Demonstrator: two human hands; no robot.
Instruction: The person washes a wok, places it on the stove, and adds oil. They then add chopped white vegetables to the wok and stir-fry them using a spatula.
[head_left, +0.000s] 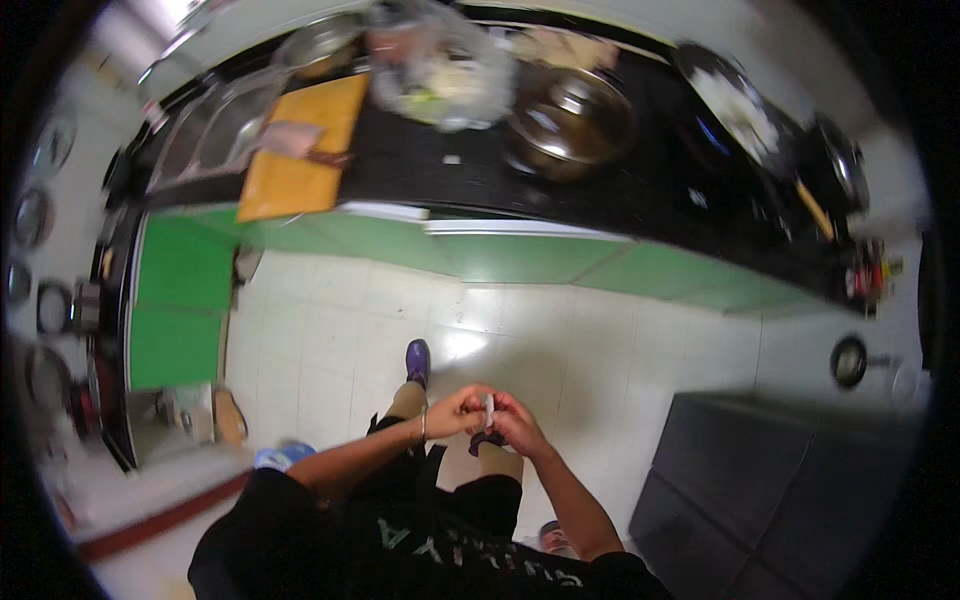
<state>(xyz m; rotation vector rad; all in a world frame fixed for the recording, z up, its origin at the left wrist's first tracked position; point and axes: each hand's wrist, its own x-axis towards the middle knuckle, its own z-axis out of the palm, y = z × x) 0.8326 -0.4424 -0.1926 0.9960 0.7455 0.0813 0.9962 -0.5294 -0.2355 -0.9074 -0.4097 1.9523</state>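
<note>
My left hand (459, 412) and my right hand (517, 424) meet in front of my body, above the tiled floor. Between their fingertips they hold a small white piece (490, 412), too small and blurred to name. Both hands pinch it from either side. Beyond them on the black counter, a cleaver (292, 140) lies across a yellow cutting board (289, 187). A pot with a glass lid (570, 127) stands farther right, and a clear plastic bag with food in it (450, 82) rests between the board and the pot.
A steel double sink (225, 127) is at the counter's left. A pan with white contents (731, 112) and a black pot (832, 165) stand at the right. Green cabinets (180, 300) line the left side. A dark grey cabinet or box (727, 465) is near me at the right.
</note>
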